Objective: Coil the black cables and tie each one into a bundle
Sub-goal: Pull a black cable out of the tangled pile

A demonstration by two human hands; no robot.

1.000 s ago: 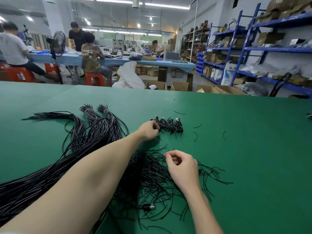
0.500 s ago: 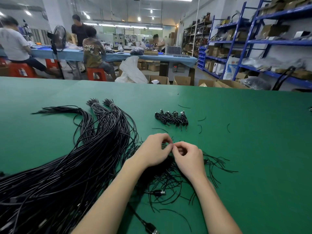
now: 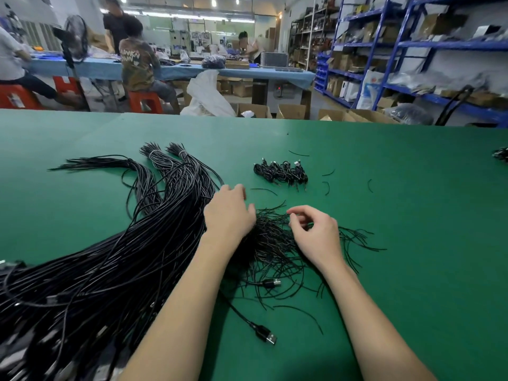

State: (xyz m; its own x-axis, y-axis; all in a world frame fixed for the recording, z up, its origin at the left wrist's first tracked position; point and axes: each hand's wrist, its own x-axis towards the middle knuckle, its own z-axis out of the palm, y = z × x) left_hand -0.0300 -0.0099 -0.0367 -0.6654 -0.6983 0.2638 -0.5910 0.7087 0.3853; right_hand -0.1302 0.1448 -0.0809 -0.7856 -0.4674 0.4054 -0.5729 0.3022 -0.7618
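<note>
On the green table (image 3: 384,215) a thick mass of long black cables (image 3: 115,265) spreads from the near left corner toward the middle, fanning at its far end into a few bunches, two of them held by pale bands near their tips. The left hand (image 3: 229,213) lies palm down at the right edge of that mass, its fingers fairly straight and reaching over the outermost strands; whether they actually grip a cable is hard to tell, since the fingertips are blurred. Just beside it, the right hand (image 3: 313,232) hovers over a loose heap of short thin black ties (image 3: 275,243), its thumb and forefinger curled close together as though pinching one, though the strand itself is too fine to make out. The heap lies between and under both hands, with stray pieces trailing off to the right. Farther back, well apart from the hands, a short row of finished bundles (image 3: 280,173) lies on the table, with a few single ties scattered nearby. A USB plug (image 3: 265,335) on a cable end lies near the front between the forearms, and another plug (image 3: 272,283) rests at the near edge of the tie heap.
</note>
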